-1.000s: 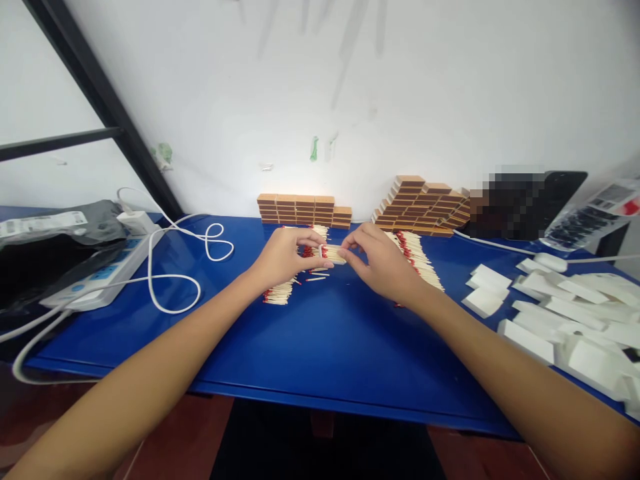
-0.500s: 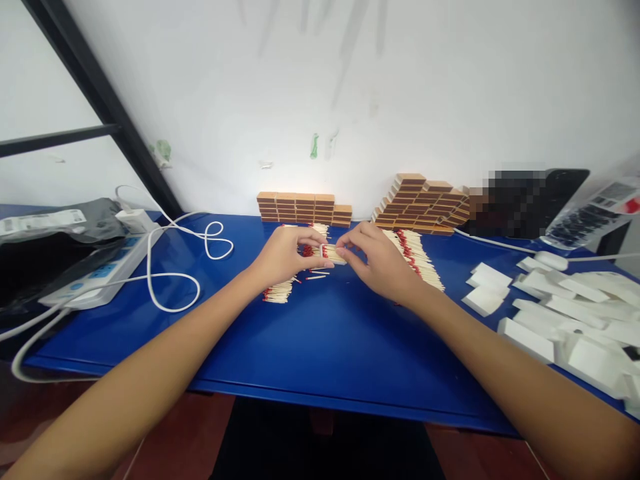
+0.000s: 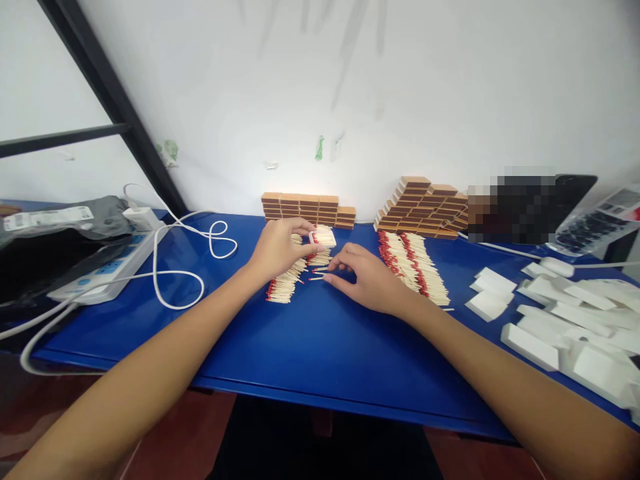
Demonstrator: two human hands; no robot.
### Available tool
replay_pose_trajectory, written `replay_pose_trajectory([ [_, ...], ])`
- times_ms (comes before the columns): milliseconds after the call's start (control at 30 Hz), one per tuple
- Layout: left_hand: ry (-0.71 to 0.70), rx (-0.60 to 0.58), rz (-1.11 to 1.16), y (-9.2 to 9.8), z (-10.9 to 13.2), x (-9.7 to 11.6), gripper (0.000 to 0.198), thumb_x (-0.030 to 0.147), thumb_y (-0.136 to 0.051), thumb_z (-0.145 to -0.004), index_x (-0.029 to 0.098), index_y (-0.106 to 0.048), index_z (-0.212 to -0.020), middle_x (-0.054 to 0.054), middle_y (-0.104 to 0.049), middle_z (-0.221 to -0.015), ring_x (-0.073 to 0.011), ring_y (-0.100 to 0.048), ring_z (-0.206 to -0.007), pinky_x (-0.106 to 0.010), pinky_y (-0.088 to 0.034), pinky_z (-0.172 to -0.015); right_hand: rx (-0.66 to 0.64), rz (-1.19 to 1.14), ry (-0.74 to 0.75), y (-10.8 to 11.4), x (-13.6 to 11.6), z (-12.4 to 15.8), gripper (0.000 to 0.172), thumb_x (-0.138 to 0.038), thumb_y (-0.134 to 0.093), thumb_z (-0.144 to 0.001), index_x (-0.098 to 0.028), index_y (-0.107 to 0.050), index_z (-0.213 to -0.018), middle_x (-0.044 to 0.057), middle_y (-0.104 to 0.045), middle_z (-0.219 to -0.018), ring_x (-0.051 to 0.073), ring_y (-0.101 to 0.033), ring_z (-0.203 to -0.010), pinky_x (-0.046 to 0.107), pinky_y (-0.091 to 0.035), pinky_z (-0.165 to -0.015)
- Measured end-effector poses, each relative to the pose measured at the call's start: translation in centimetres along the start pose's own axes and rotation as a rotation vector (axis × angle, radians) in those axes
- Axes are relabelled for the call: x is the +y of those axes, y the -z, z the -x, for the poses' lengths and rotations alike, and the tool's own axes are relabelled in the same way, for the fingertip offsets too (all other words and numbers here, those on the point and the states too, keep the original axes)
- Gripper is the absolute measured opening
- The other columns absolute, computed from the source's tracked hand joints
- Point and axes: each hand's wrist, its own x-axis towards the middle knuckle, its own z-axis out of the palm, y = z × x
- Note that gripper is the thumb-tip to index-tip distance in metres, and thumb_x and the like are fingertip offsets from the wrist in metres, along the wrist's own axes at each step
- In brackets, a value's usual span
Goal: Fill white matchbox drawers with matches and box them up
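Observation:
My left hand [image 3: 279, 247] pinches a small white tray filled with matches [image 3: 323, 237], holding it just above the blue table [image 3: 310, 333]. Under that hand lies a heap of red-tipped matches [image 3: 286, 283]. My right hand [image 3: 364, 279] rests low on the table, its fingertips touching a few loose matches [image 3: 318, 272] beside the heap. A second, larger row of matches [image 3: 413, 265] lies to the right of my right hand.
Brown matchbox stacks stand against the wall, one low [image 3: 307, 209] and one stepped [image 3: 425, 215]. White box sleeves [image 3: 560, 313] are scattered at the right. A power strip [image 3: 107, 267] with a looping white cable [image 3: 175, 280] lies at the left.
My right hand let go of the match tray and dropped to the loose matches on the table. My left hand lifted the tray slightly toward the wall.

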Motion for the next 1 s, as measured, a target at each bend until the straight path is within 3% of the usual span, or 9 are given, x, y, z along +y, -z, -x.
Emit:
replay_pose_trajectory([
  [167, -0.022, -0.016, -0.050, -0.1, 0.2, 0.2, 0.032, 0.040, -0.093, -0.078, 0.021, -0.078, -0.099, -0.006, -0.084, -0.110, -0.0275, -0.080, -0.106, -0.040, -0.060, -0.097, -0.077, -0.044, -0.004, -0.9, -0.3, 0.0, 0.009, -0.022, -0.065, -0.101, -0.023, -0.065, -0.092, 0.007, -0.064, -0.097, 0.025, -0.060, -0.097, 0.041, -0.051, -0.087],
  [333, -0.044, -0.041, -0.141, 0.0, 0.2, 0.0, 0.031, 0.037, -0.093, -0.080, 0.022, -0.078, -0.103, -0.005, -0.084, -0.110, -0.0276, -0.080, -0.106, -0.039, -0.059, -0.095, -0.127, -0.011, -0.011, 0.6, -0.4, 0.1, 0.012, -0.021, -0.058, -0.104, -0.023, -0.062, -0.092, 0.008, -0.063, -0.100, 0.026, -0.059, -0.099, 0.042, -0.050, -0.088],
  [433, -0.064, -0.072, -0.169, 0.0, 0.1, -0.2, 0.032, 0.038, -0.094, -0.078, 0.022, -0.079, -0.102, -0.005, -0.084, -0.109, -0.0281, -0.080, -0.106, -0.038, -0.059, -0.094, -0.012, 0.006, 0.006, 2.0, 0.1, -0.2, 0.010, -0.023, -0.058, -0.104, -0.023, -0.062, -0.094, 0.008, -0.063, -0.100, 0.027, -0.059, -0.098, 0.041, -0.049, -0.085],
  [600, -0.085, -0.140, -0.027, -0.4, 0.2, -0.1, 0.038, 0.041, -0.097, -0.073, 0.022, -0.080, -0.100, -0.003, -0.084, -0.104, -0.0252, -0.080, -0.101, -0.033, -0.061, -0.089, 0.212, 0.063, -0.024, 2.9, 0.8, -0.7, 0.007, -0.024, -0.061, -0.102, -0.023, -0.063, -0.096, 0.008, -0.063, -0.099, 0.026, -0.059, -0.093, 0.040, -0.047, -0.082],
  [1000, -0.096, -0.178, 0.094, -0.7, 0.6, 0.5, 0.038, 0.040, -0.097, -0.072, 0.022, -0.080, -0.101, -0.003, -0.083, -0.103, -0.0237, -0.080, -0.101, -0.033, -0.063, -0.092, 0.242, 0.054, 0.022, 2.0, 0.2, -0.4, 0.010, -0.029, -0.057, -0.105, -0.025, -0.062, -0.097, 0.008, -0.064, -0.098, 0.027, -0.061, -0.094, 0.042, -0.048, -0.082],
])
